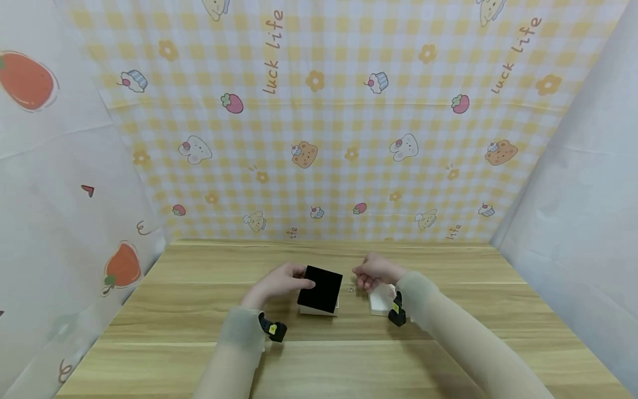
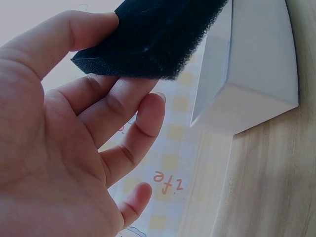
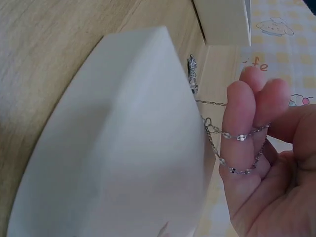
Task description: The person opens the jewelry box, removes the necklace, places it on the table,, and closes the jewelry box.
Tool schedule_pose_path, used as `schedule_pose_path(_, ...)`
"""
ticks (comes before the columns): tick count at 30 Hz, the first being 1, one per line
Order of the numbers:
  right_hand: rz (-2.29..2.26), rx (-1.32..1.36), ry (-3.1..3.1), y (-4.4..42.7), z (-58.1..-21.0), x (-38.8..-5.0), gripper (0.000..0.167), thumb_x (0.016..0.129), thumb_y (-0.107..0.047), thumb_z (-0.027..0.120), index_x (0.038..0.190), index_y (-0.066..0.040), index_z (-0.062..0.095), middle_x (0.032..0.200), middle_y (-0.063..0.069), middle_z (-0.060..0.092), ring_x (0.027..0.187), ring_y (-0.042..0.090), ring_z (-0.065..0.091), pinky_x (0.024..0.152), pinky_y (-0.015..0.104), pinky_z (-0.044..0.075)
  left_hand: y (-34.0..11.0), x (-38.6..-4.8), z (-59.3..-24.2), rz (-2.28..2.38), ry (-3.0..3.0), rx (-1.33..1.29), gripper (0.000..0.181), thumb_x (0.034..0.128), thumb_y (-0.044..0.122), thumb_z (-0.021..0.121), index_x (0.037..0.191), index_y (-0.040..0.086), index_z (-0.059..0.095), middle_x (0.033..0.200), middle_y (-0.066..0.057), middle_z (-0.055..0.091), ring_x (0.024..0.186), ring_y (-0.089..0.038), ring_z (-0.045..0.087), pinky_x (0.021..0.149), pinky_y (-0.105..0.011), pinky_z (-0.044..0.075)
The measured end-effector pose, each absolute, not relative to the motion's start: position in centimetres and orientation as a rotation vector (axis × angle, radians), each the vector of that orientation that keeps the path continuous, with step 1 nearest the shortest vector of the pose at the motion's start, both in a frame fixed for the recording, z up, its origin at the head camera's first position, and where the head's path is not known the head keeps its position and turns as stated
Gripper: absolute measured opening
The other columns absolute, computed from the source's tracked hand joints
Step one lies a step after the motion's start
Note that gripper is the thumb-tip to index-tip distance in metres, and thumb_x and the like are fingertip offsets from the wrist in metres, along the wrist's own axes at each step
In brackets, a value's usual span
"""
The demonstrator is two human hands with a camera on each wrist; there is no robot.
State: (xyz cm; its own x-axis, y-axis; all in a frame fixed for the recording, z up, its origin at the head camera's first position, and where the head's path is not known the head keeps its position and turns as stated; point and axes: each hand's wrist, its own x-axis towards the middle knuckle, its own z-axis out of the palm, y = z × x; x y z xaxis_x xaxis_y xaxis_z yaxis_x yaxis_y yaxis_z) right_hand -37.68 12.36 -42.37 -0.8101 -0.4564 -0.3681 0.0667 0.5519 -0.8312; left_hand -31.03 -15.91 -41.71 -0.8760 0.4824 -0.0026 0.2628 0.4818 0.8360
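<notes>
My left hand pinches a black foam pad between thumb and fingers. The pad is tilted above an open white box, whose wall shows beside it in the left wrist view. My right hand has curled fingers and holds a thin silver chain, looped across them. Part of the chain hangs toward a small bunched silver piece on the table. Under the right wrist lies a white box part, probably the lid; the hand partly hides it in the head view.
Both boxes' parts stand on a wood-grain table. Behind it hangs a yellow checked cloth with cartoon prints. White cloths close off the left and right sides.
</notes>
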Motion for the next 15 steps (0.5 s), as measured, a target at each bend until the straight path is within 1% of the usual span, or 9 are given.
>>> schedule_pose_path(4, -1.187, -0.346, 2.225, 12.42, -42.13, -37.69, 0.042, 0.102, -0.013, 0.045, 0.064, -0.004, 0.061, 0.055, 0.001, 0.059, 0.044, 0.006, 0.053, 0.052, 0.026, 0.054, -15.88, -31.02, -41.67, 1.357, 2.482, 0.642, 0.02, 0.0901, 0.026, 0.066, 0.084, 0.008, 0.063, 0.08, 0.001, 0.061, 0.075, -0.015, 0.049, 0.07, -0.032, 0.039)
schedule_pose_path(8, -1.185, -0.305, 2.222, 12.36, -42.14, -37.83, 0.044, 0.103, -0.017, 0.043, 0.063, -0.004, 0.057, 0.055, 0.004, 0.058, 0.044, 0.008, 0.053, 0.051, 0.027, 0.054, -15.89, -31.05, -41.67, 1.349, 2.489, 0.646, 0.02, 0.0899, 0.026, 0.066, 0.082, 0.008, 0.062, 0.076, 0.001, 0.058, 0.071, -0.014, 0.047, 0.067, -0.031, 0.037)
schedule_pose_path(12, -1.26, -0.265, 2.174, 12.38, -42.31, -37.98, 0.041, 0.105, -0.021, 0.041, 0.067, -0.006, 0.051, 0.057, 0.003, 0.057, 0.046, 0.009, 0.053, 0.051, 0.027, 0.054, -15.93, -31.06, -41.74, 1.347, 2.49, 0.644, 0.02, 0.0899, 0.026, 0.066, 0.082, 0.008, 0.061, 0.074, 0.002, 0.056, 0.069, -0.014, 0.046, 0.065, -0.03, 0.036)
schedule_pose_path(15, -1.418, -0.208, 2.034, 12.55, -42.42, -38.06, 0.038, 0.106, -0.024, 0.037, 0.073, -0.008, 0.048, 0.06, -0.001, 0.053, 0.049, 0.007, 0.051, 0.054, 0.024, 0.053, -15.89, -31.02, -41.75, 1.35, 2.49, 0.645, 0.02, 0.0899, 0.026, 0.066, 0.082, 0.008, 0.061, 0.074, 0.002, 0.057, 0.07, -0.014, 0.046, 0.065, -0.031, 0.036)
